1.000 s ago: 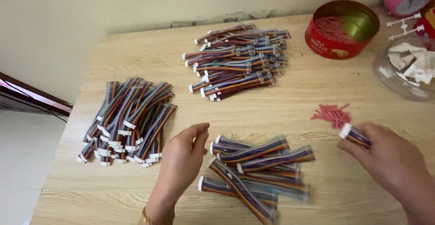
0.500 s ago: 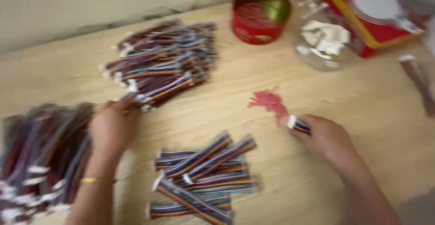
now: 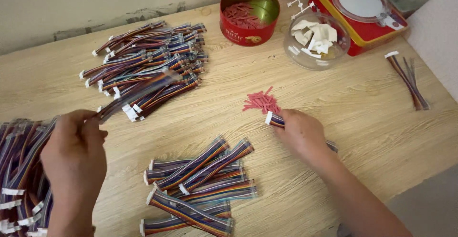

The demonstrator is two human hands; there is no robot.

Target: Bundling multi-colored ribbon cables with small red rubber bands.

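Note:
My left hand is raised over the table's left side and grips one multicoloured ribbon cable that stretches toward the far pile of cables. My right hand rests on the wood, closed on a short cable with a white connector poking out beside a small heap of red ties. Between the hands lies a stack of bundled ribbon cables. Another cable pile fills the left edge.
A red round tin holding red ties stands at the back. Beside it sit a clear bowl of white connectors and a red box with a clear lid. A loose cable lies at the right near the table's edge.
My left hand moved from the near stack to the left and picked up a cable. My right hand kept its cable and stayed near the red ties. The view shifted right.

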